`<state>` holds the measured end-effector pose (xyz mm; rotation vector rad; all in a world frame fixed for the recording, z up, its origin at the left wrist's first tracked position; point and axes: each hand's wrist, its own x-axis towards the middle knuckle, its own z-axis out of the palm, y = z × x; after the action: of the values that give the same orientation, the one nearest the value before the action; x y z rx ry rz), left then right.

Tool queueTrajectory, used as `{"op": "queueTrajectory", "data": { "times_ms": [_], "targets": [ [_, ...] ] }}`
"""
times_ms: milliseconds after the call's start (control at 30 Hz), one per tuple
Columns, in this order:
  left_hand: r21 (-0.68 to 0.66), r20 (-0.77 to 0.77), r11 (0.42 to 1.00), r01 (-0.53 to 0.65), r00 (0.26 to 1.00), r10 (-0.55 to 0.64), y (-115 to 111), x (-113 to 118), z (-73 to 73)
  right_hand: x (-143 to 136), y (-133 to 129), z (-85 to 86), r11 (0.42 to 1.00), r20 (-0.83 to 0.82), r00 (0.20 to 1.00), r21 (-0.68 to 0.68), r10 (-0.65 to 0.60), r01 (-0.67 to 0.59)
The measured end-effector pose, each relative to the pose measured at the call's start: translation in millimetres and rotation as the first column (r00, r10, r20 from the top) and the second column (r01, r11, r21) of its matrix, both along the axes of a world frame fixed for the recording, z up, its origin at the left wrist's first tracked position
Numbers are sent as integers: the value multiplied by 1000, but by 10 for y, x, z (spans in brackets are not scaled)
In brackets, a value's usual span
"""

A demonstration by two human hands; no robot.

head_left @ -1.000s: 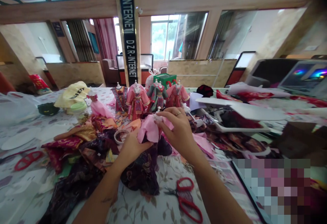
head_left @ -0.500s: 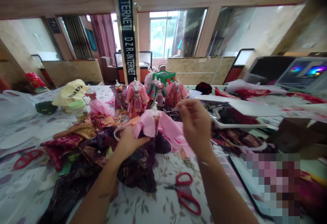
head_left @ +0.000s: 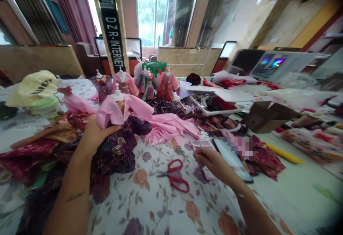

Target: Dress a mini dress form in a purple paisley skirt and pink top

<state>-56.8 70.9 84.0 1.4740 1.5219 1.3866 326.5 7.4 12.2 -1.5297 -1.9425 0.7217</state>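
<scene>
From the head view, the right hand (head_left: 210,160) has dropped from beside the pink-jacketed figure (head_left: 114,111) to the flat screen (head_left: 235,163), fingers curled; whether they pinch anything, I can't tell. The left hand (head_left: 93,135) grasps the figure, upright above its thumb.

Dark pillar sign (head_left: 109,24): "DZR-INTERNET", repeat cut off above. Yellow cloth (head_left: 32,86): "LO KTY", partly legible.
</scene>
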Motion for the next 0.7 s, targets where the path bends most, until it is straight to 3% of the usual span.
{"op": "queueTrajectory", "data": {
  "times_ms": [167, 333, 433, 533, 633, 700],
  "targets": [
    [6, -35, 1000, 25, 999, -25, 12, 38, -9, -100, 162, -46, 998, -29, 999, 54, -17, 18],
    [40, 21, 992, 116, 993, -117, 22, 70, -13, -231, 303, -127, 994, 214, 977, 96, 21, -42],
    [43, 134, 982, 185, 973, -189, -15, 144, 23, -279, 284, -152, 983, 318, 947, 182, -40, -20],
    [37, 289, 964, 265, 920, -264, -70, 235, 73, -378, 247, 1, 954, 207, 977, 299, -47, -18],
    [18, 378, 940, 340, 868, -321, -114, 276, 104, -537, 285, 319, 921, -74, 996, 383, -45, 69],
    [20, 391, 920, 390, 844, -367, -128, 263, 98, -664, 366, 547, 931, -237, 971, 349, -23, 108]
  ]
}}
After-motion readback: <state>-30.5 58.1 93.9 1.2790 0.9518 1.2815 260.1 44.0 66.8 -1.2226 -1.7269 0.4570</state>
